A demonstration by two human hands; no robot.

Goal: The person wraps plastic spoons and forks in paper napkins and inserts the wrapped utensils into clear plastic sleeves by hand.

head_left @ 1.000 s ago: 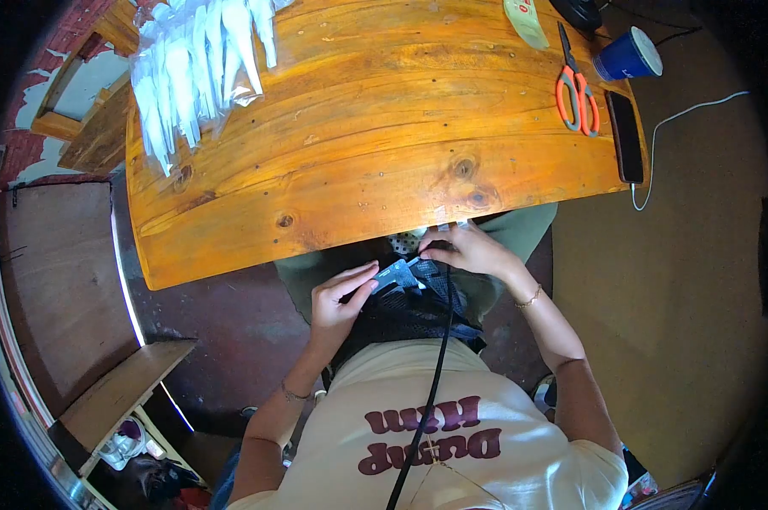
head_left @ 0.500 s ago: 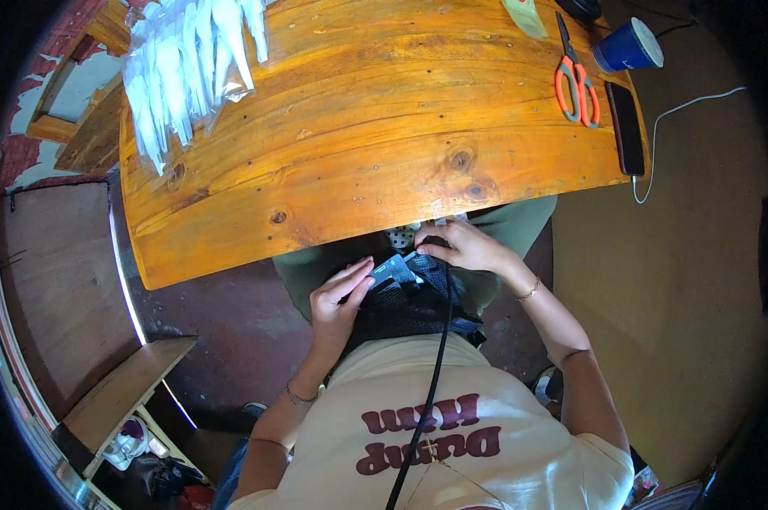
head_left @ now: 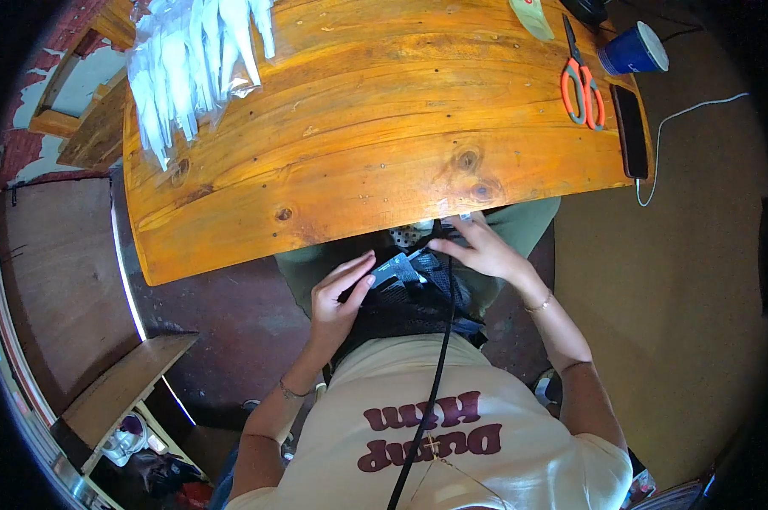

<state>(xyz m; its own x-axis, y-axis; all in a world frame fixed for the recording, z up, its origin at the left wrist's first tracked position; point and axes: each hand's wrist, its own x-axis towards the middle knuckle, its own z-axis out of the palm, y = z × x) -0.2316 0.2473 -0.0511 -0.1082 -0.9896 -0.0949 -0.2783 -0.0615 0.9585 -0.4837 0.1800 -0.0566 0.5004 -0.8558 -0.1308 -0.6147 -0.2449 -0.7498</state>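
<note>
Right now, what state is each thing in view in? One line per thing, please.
Left hand: fingers pinching the grey card.
Grey card: held at one end, over black mesh.
Right hand: thumb spread from the other fingers; grip unclear.
Scissors: lying flat, blades together.
Phone: screen dark, white cable plugged in.
Blue cup: standing; contents unclear.
Clear bag: filled with white pointed pieces; seal unclear.

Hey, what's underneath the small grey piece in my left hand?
Black mesh fabric shows along the lower edge of the small grey piece. Whatever lies directly beneath is covered by the piece and your left hand.
</note>
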